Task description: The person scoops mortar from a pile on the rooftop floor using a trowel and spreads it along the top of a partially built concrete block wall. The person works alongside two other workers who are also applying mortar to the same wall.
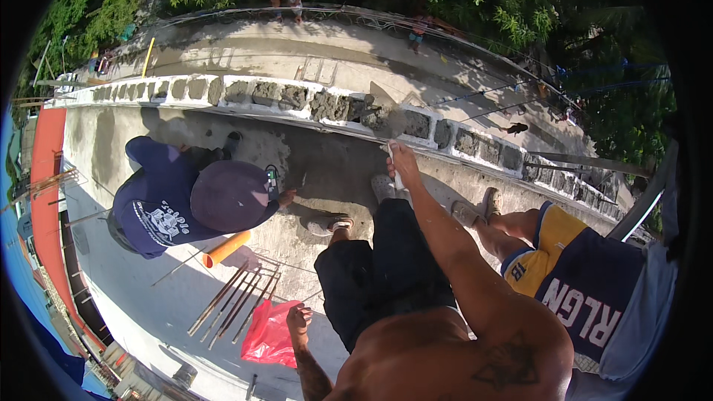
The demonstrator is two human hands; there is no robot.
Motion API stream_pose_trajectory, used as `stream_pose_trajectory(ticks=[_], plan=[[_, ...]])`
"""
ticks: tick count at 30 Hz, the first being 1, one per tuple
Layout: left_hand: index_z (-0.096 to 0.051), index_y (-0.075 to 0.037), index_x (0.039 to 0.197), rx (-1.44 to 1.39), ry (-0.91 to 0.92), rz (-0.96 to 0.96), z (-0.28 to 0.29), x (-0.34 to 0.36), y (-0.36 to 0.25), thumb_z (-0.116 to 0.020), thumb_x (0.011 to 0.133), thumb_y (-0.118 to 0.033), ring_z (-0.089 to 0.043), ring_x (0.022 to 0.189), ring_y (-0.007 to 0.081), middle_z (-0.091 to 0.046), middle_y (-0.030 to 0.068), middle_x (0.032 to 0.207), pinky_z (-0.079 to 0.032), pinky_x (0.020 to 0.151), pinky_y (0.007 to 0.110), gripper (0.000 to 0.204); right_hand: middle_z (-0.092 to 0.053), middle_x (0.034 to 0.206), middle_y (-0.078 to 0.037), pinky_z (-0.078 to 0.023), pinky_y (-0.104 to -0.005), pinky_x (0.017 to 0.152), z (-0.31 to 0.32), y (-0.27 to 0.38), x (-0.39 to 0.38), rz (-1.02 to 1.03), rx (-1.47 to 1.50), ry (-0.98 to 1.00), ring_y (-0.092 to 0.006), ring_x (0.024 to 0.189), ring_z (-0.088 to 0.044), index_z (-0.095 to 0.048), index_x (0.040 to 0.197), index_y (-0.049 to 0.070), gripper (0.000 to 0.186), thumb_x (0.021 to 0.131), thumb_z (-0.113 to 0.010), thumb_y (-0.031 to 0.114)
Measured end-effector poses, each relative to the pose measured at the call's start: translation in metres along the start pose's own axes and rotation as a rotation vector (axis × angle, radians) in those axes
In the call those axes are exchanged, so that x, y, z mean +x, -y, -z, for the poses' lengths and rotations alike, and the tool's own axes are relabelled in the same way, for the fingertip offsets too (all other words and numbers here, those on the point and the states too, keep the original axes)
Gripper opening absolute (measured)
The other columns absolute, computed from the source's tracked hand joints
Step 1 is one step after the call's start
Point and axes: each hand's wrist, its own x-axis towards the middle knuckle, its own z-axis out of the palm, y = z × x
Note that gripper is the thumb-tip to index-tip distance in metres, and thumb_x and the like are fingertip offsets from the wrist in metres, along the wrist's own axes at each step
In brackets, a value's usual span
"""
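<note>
Right hand [403, 160] is wrapped tight round a trowel [399, 180], which points at the wall [267, 94] just ahead; left hand [299, 318] is half-curled, can't tell if it's holding anything. Red bag [267, 336] is just beside that one.

The right hand [402, 162] is holding a trowel [383, 99] over the block wall [324, 106]; the left hand [298, 318] is hanging by a red bag [266, 336].

The plastic bag [267, 333] is red, the pipe [226, 249] orange, the block wall [327, 105] grey (edged in white).
</note>
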Motion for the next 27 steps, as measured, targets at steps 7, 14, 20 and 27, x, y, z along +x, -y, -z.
stream_pose_trajectory(ticks=[7,14,20,27], plan=[[-0.057,-0.005,0.107,0.074,0.021,-0.063,0.008,-0.009,-0.002,-0.05,0.091,-0.021,-0.065,0.074,0.017,-0.067,0.0079,0.09,-0.05,0.061,0.028,0.024,-0.061,0.106,-0.029,-0.048,-0.0494,0.088,-0.048,0.01,0.002,0.574,-1.027,-0.108,-0.0475,0.099,-0.058,-0.05,0.132,0.007,0.044,0.09,-0.053,0.021],[-0.058,-0.004,0.109,0.007,-0.078,0.053,0.006,-0.013,0.01,-0.056,0.088,-0.023,-0.066,0.072,0.0165,-0.068,0.0073,0.085,-0.049,0.06,0.028,0.028,-0.061,0.111,-0.026,-0.051,-0.0479,0.086,-0.008,0.1,-0.076,0.401,-1.236,-0.016,-0.0412,0.103,-0.06,-0.045,0.139,0.01,0.052,0.088,-0.052,0.014],[-0.057,-0.002,0.109,0.011,0.077,-0.133,-0.011,0.012,-0.002,-0.046,0.091,-0.014,-0.064,0.074,0.0146,-0.067,0.0108,0.087,-0.047,0.059,0.025,0.025,-0.064,0.108,-0.023,-0.055,-0.0443,0.078,-0.035,0.152,-0.073,0.507,-1.52,0.185,-0.0362,0.105,-0.063,-0.052,0.122,-0.004,0.039,0.086,-0.051,0.009],[-0.057,-0.003,0.109,-0.038,0.041,-0.058,0.011,0.006,0.001,-0.052,0.091,-0.015,-0.067,0.075,0.017,-0.068,0.0094,0.091,-0.053,0.063,0.028,0.022,-0.068,0.093,-0.024,-0.054,-0.0459,0.077,-0.035,0.168,-0.077,0.593,-1.492,0.12,-0.0374,0.089,-0.068,-0.065,0.099,-0.003,0.023,0.082,-0.052,0.007]])
